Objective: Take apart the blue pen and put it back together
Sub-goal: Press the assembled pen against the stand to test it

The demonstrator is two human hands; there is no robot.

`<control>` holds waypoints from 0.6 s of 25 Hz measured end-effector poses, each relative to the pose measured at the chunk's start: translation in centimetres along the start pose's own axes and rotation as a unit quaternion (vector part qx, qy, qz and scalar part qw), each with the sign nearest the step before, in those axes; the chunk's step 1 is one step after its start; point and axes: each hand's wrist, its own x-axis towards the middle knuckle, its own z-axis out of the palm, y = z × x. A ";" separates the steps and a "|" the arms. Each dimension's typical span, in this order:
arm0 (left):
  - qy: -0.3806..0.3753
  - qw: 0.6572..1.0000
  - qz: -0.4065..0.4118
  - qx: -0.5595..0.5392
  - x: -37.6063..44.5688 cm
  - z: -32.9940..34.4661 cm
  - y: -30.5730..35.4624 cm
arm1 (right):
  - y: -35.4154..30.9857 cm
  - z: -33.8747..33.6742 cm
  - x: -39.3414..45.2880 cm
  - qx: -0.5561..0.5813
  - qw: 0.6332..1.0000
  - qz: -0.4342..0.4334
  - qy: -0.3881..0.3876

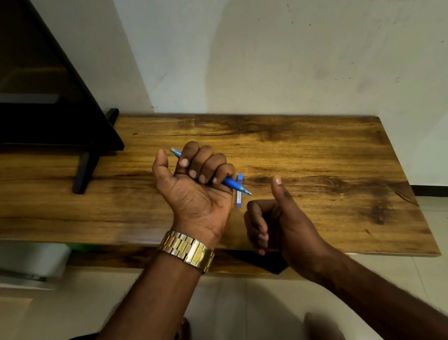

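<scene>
My left hand [194, 186] is raised over the wooden table [318, 154], palm toward me, fist closed around the blue pen [234, 185]. The pen's tip points down to the right and its back end sticks out past my index finger. Under the tip, the blue pen cap [240, 191] lies flat on the table. My right hand [273, 221] hovers just right of the cap, fingers curled in, thumb pointing up, with nothing visible in it.
A black TV [26, 93] on a black foot [85, 170] stands at the table's left back. A white wall runs behind. The table's front edge is close to my wrists, tiled floor below. A gold watch [187, 250] is on my left wrist.
</scene>
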 end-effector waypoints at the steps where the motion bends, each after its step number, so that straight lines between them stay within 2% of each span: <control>1: 0.002 1.000 0.005 0.014 0.1 -0.1 0.0 | -0.6 -0.5 0.1 -0.002 1.000 0.001 0.027; 4: 0.010 0.995 0.004 0.097 0.8 -0.3 -0.3 | -2.5 -2.0 0.1 -0.071 0.988 -0.023 0.137; 6: 0.020 0.985 -0.010 0.173 1.3 -0.6 -0.9 | -3.7 -2.9 -0.2 -0.148 0.965 -0.059 0.208; 8: 0.038 0.965 -0.026 0.259 1.7 -1.0 -1.3 | -4.7 -3.6 -0.5 -0.208 0.945 -0.084 0.239; 12: 0.073 0.910 -0.052 0.406 1.9 -2.2 -2.2 | -5.1 -3.5 -0.7 -0.296 0.930 -0.096 0.196; 15: 0.080 0.887 -0.064 0.450 1.5 -2.9 -2.9 | -4.6 -3.0 -0.5 -0.321 0.927 -0.103 0.162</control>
